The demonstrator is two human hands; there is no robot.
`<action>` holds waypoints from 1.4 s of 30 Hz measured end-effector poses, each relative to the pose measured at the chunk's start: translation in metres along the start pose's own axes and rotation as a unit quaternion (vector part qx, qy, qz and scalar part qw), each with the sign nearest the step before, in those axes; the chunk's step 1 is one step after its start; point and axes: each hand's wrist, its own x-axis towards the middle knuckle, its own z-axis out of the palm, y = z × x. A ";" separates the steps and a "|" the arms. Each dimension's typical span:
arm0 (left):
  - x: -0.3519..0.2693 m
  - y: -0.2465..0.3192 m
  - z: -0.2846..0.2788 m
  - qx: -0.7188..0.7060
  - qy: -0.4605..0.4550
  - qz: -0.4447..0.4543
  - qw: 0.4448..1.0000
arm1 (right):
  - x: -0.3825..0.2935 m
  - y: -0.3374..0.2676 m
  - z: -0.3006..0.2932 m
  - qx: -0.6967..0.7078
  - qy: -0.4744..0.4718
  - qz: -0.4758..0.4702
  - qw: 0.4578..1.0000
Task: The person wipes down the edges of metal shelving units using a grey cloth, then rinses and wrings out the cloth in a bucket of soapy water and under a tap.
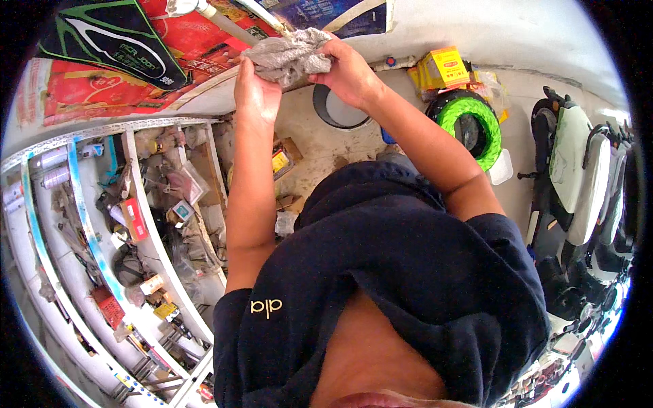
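A crumpled grey rag [290, 57] is held up between both hands, against the poster-covered wall. My left hand [259, 94] grips its left end, with the thumb on the near side. The fingers of my right hand [351, 66] are closed on its right end. Just behind the rag, a pale pipe [229, 26] slants along the wall, partly hidden by the cloth. A round bucket [341, 108] stands on the floor below my right hand, its near part covered by the forearm.
Metal shelving [135, 183] crowded with spray cans, boxes and parts fills the left. A tyre with bright green wrapping [492, 127] lies on the floor at right, by a yellow box [448, 67]. Several scooters [576, 168] stand along the right side. An open cardboard box [286, 157] lies near the shelves.
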 end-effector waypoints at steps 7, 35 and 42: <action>0.003 -0.002 -0.014 0.035 -0.031 0.061 0.997 | 0.004 0.000 -0.008 -0.043 0.018 -0.026 0.999; -0.006 -0.064 0.031 0.580 0.019 0.507 0.637 | 0.050 0.064 -0.083 -0.125 -0.110 -0.073 0.983; 0.031 -0.045 -0.017 0.402 0.085 0.114 0.905 | 0.012 0.030 0.009 -0.143 0.055 0.015 0.988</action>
